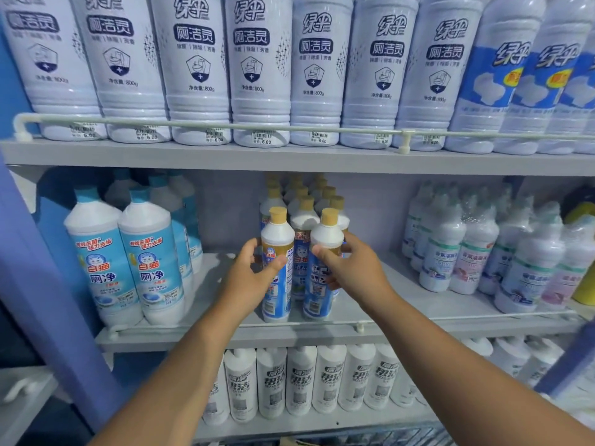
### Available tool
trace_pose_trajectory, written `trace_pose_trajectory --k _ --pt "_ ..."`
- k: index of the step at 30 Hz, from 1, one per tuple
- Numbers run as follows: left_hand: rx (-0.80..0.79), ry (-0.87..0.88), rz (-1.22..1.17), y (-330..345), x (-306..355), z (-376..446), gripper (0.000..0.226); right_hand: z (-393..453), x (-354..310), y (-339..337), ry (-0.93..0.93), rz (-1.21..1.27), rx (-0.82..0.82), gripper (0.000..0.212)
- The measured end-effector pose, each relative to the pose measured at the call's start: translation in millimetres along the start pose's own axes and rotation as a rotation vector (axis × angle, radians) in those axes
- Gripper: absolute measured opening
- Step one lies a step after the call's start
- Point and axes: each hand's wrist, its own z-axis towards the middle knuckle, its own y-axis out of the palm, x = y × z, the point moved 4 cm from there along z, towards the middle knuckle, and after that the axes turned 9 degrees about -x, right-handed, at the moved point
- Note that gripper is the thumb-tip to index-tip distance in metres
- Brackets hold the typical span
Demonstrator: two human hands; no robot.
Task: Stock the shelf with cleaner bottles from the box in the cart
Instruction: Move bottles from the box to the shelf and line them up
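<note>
L hand (254,272) grips left bottle (277,268) — R hand (351,268) grips right bottle (323,272), mid shelf (418,304).

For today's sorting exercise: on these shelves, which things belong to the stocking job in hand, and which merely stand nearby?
Part of the job:
left hand and right hand
two tan-capped bottles, one gripped in each
middle shelf

Standing nearby:
blue-capped bottles
top-row white bottles
wrapped bottles
bottom-shelf bottles

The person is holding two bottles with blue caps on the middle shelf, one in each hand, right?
Not quite: the caps are tan, not blue, as the head view shows. The left hand grips one tan-capped bottle and the right hand the other, on the middle shelf.
</note>
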Motion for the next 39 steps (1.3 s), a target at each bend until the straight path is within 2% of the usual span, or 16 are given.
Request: trace_pose_trajectory --k 3,6,9,13,17,22,31,34,39 --pt "-0.062 0.008 0.034 10.2 -21.7 -0.2 0.057 -2.0 13.5 5.2 -0.018 -0.097 0.028 0.031" --pt "-0.103 -0.052 -0.01 22.7 -47.6 -1.6 0.049 -11.8 37.7 16.1 0.007 -0.159 0.032 0.042" --pt "-0.05 -0.036 -0.013 27.7 -60.2 -2.6 0.047 -22.7 59.2 30.6 0.019 -0.219 0.043 0.053" --pt "0.024 -0.01 0.032 26.9 -63.7 0.2 0.049 -24.4 75.9 43.3 0.061 -0.139 0.095 0.064" --pt "0.103 -0.021 0.071 23.0 -63.7 4.1 0.059 -21.0 81.2 48.2 0.078 -0.134 0.115 0.057" --pt "0.176 -0.022 0.131 20.2 -56.1 15.4 0.057 -21.0 87.5 46.3 0.069 -0.13 0.094 0.056" --pt "0.142 -0.024 0.195 20.6 -59.6 37.1 0.071 -22.9 96.4 50.4 0.024 -0.104 0.089 0.056" --pt "0.084 -0.012 0.187 23.8 -69.3 35.3 0.057 -22.4 95.1 52.3 0.051 -0.143 0.125 0.065" --pt "0.017 -0.015 0.168 26.3 -80.3 31.2 0.038 -17.4 96.9 53.3 0.054 -0.139 0.141 0.058"
